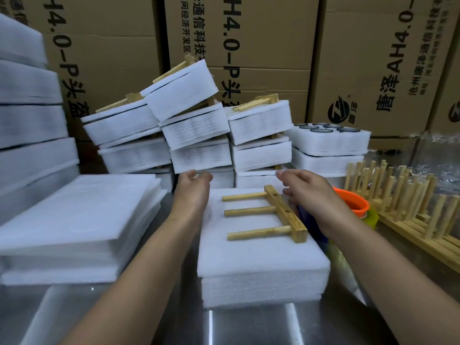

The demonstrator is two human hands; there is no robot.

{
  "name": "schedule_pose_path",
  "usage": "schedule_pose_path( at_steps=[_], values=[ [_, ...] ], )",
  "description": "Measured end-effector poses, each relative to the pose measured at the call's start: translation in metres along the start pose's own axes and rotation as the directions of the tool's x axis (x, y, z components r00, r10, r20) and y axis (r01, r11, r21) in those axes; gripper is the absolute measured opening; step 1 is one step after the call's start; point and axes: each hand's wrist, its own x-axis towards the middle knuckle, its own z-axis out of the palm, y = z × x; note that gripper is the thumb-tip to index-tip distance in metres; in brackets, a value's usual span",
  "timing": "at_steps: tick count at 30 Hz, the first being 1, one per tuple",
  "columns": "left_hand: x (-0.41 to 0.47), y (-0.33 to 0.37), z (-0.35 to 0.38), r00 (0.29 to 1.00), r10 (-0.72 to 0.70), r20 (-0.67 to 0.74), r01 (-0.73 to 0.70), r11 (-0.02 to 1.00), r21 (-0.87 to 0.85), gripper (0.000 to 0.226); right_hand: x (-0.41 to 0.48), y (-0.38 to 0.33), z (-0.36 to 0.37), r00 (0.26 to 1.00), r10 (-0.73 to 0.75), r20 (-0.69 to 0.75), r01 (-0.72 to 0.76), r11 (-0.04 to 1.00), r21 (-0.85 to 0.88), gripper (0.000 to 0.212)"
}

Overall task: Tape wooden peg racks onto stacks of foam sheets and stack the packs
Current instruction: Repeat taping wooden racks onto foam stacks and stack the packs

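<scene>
A wooden peg rack (271, 215) with three pegs lies flat on a stack of white foam sheets (251, 260) in front of me on the metal table. My left hand (193, 189) hovers at the stack's far left corner, fingers relaxed and holding nothing. My right hand (307, 189) is above the stack's far right corner beside the rack's bar, fingers loosely bent and holding nothing. Behind them, finished packs (199, 130) of foam with racks are piled unevenly, some tilted.
A wider pile of loose foam sheets (82, 227) lies at left, with taller foam blocks (29, 115) behind it. Several spare peg racks (398, 195) stand at right beside an orange tape roll (353, 199). Cardboard boxes (373, 58) wall off the back.
</scene>
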Motion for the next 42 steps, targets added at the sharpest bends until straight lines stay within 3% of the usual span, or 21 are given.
schedule_pose_path(
  at_steps=[4, 6, 15, 32, 37, 40, 42],
  values=[
    [0.0, -0.005, 0.003, 0.97, -0.227, 0.082, 0.217, 0.969, 0.115, 0.055, 0.003, 0.006, 0.006, 0.939, 0.229, 0.256, -0.264, 0.958, 0.113, 0.065],
    [-0.002, -0.006, 0.006, 0.963, -0.254, 0.094, 0.241, 0.962, 0.132, 0.052, 0.004, 0.01, 0.008, 0.913, 0.258, 0.315, -0.302, 0.948, 0.099, 0.071],
    [-0.002, -0.009, 0.011, 0.981, -0.172, 0.087, 0.157, 0.974, 0.163, 0.05, 0.0, 0.006, 0.009, 0.96, 0.196, 0.2, -0.189, 0.981, -0.051, 0.059],
    [0.004, -0.018, 0.009, 0.98, -0.095, 0.176, 0.042, 0.958, 0.285, 0.056, -0.001, 0.007, 0.013, 0.971, 0.157, 0.179, -0.152, 0.987, -0.043, 0.032],
    [0.005, -0.018, 0.011, 0.981, -0.067, 0.18, 0.012, 0.957, 0.288, 0.044, -0.002, 0.004, 0.01, 0.963, 0.17, 0.21, -0.151, 0.983, -0.104, 0.043],
    [0.005, -0.017, 0.011, 0.984, -0.086, 0.153, 0.042, 0.962, 0.269, 0.043, -0.001, -0.002, -0.003, 0.986, 0.02, 0.164, 0.038, 0.938, -0.344, 0.046],
    [0.004, -0.015, 0.012, 0.983, -0.128, 0.133, 0.096, 0.97, 0.221, 0.044, 0.0, -0.007, -0.017, 0.993, -0.117, 0.031, 0.119, 0.902, -0.415, 0.042]
  ],
)
